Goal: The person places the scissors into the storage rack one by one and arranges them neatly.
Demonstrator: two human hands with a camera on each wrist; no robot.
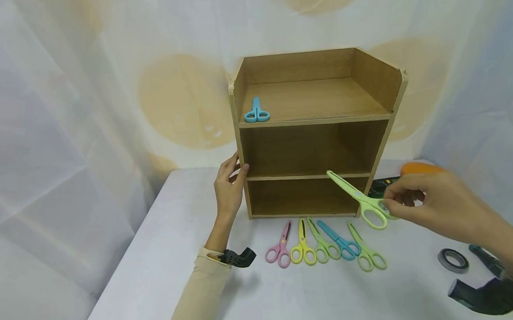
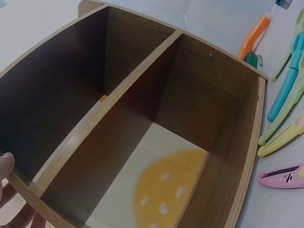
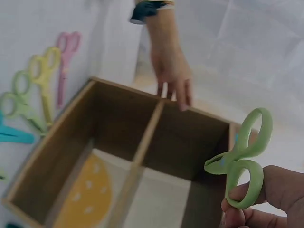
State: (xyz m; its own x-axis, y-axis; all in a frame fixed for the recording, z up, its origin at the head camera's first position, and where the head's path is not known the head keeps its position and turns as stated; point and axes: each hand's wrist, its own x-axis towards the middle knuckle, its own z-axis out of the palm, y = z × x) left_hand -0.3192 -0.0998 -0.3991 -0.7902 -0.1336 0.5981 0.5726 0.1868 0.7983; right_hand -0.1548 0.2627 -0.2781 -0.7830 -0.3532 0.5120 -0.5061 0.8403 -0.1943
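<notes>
Right hand [image 1: 433, 198] pinches light-green plastic scissors [image 1: 357, 195] by handle before three-tier brown wooden shelf [image 1: 315, 99]; left hand [image 1: 230, 192] grips shelf's left side. Progress, judged: blue plastic scissors [image 1: 256, 111] shelved on top; held pair, five assorted-colour plastic pairs [image 1: 319, 240] on white table [image 1: 285, 299] unshelved.

Setting: a curtained-off recording spot, wider room type indeterminable, indicated by white hanging sheets [image 1: 168, 22] with large tan circles [image 1: 179, 97] around a white-topped table [image 1: 302, 300] and black wrist-worn cameras [image 1: 240, 258].

Head view faces forward-down; closer wrist views share the shelf [image 1: 313, 146].
</notes>
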